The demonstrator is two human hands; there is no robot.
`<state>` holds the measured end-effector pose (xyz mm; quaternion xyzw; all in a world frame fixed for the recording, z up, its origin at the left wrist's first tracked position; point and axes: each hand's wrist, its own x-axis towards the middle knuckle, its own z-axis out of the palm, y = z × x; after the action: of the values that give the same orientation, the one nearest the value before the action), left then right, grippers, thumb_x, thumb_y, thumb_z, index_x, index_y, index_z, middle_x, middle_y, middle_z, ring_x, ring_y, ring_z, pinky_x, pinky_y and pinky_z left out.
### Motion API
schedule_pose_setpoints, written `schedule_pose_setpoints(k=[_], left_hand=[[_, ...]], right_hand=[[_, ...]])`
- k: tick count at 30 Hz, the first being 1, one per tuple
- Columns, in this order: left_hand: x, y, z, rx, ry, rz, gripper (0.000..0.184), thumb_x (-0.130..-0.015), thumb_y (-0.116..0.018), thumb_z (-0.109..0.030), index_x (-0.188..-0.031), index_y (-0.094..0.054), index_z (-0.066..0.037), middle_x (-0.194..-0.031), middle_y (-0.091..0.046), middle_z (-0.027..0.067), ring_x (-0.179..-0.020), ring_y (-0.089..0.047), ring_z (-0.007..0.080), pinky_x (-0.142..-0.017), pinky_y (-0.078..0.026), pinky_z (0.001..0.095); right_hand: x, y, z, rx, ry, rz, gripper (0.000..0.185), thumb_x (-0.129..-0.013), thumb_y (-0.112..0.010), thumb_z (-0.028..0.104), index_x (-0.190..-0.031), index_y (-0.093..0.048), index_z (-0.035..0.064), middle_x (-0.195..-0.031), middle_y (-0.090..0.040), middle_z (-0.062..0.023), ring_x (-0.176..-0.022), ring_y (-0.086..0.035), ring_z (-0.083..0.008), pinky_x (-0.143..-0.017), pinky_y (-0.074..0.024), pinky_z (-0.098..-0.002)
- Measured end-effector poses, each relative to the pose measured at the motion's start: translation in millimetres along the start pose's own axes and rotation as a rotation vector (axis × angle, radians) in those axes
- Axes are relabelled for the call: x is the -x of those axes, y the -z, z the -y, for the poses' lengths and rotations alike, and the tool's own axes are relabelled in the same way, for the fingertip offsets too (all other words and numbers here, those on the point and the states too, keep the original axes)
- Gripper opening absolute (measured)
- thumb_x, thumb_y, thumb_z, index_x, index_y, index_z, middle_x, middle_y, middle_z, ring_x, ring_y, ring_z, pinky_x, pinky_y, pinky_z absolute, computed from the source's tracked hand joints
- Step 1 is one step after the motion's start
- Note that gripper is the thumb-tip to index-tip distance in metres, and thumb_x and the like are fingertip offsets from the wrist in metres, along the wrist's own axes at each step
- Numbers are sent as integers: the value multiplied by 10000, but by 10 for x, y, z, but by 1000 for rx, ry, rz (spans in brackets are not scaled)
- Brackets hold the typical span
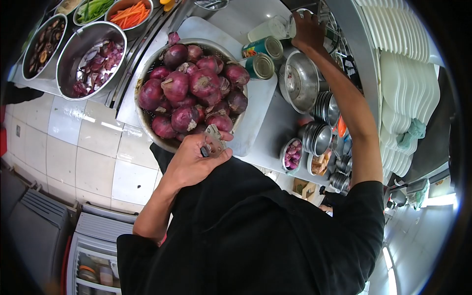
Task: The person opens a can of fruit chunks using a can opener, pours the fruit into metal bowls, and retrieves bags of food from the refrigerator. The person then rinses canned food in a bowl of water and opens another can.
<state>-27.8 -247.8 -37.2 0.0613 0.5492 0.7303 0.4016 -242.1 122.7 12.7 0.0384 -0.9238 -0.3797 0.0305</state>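
My left hand (199, 160) is closed around a small flat metal tool (213, 141) with holes and a dark part; its exact kind is unclear. Just beyond the hand, a perforated metal colander (143, 114) is heaped with red onions (186, 88). My right hand (308, 32) reaches to the far right with its fingers curled downward. What those fingers hold, if anything, is hidden. Beside it lie a clear container (268, 29) and a wire rack (334, 37). Two tin cans (260, 66) stand between the onions and a metal bowl (300, 81).
A white cutting board (263, 105) lies under the colander. At upper left are a pot (64, 69) of cut onion and bowls of carrot strips (130, 15), greens and dark slices. Stacked metal bowls (317, 137), small onions (293, 153) and white plates (408, 83) line the right.
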Motion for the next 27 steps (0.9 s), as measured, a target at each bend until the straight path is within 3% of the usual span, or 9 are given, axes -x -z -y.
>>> schedule_pose_setpoints(k=[5, 8, 14, 17, 20, 25, 27], left_hand=[[-28, -32, 38, -1, -1, 6, 220, -851, -725, -161, -771, -624, 17, -1108, -690, 60, -709, -536, 73, -662, -455, 260], [-30, -46, 34, -25, -17, 9, 198, -851, -722, -171, -869, -664, 18, -1078, -699, 67, -701, -534, 73, -659, -454, 260], [-26, -32, -113, -158, -13, 58, 331, -852, -717, -187, -1119, -664, 2, -967, -703, 88, -751, -580, 119, -715, -484, 289], [-14, -58, -109, -192, -134, 41, 347, -851, -718, -193, -1131, -653, 1, -942, -692, 110, -825, -623, 175, -753, -496, 309], [-4, -77, -176, -269, -141, 73, 424, -844, -719, -191, -1207, -607, -1, -960, -688, 137, -889, -641, 218, -757, -502, 327], [-13, -38, -423, -378, -202, -58, 489, -838, -710, -177, -1263, -547, 0, -927, -694, 163, -748, -659, 272, -692, -513, 347], [-91, 34, -619, -463, -297, -116, 452, -833, -706, -176, -1214, -560, 19, -900, -694, 187, -711, -659, 315, -670, -511, 375]], right_hand=[[12, -45, -1, 4, 6, -43, 665, -626, -805, 162, -1231, -530, 191, -1197, -536, -85, -1190, -525, -305, -890, -499, -520], [6, -31, -6, -38, -17, -3, 746, -579, -812, 165, -1270, -534, 198, -1218, -560, -88, -1205, -524, -301, -984, -425, -545], [15, -32, -22, -96, -34, 6, 738, -597, -810, 168, -1279, -531, 198, -1228, -554, -88, -1219, -515, -299, -988, -420, -554], [37, -73, -26, -27, -8, -44, 741, -611, -807, 170, -1295, -522, 188, -1247, -547, -94, -1232, -507, -312, -1006, -408, -562], [7, -247, -80, -247, 32, -100, 625, -628, -775, 63, -1200, -537, 148, -1175, -543, -131, -1147, -554, -346, -862, -527, -469], [1, -152, -62, -282, 76, -132, 491, -667, -740, 13, -1122, -572, 82, -1139, -591, -146, -1109, -579, -349, -865, -513, -450], [-6, -174, -23, -374, 67, -200, 497, -672, -754, 41, -1135, -578, 78, -1134, -606, -153, -1109, -580, -346, -880, -510, -438]])
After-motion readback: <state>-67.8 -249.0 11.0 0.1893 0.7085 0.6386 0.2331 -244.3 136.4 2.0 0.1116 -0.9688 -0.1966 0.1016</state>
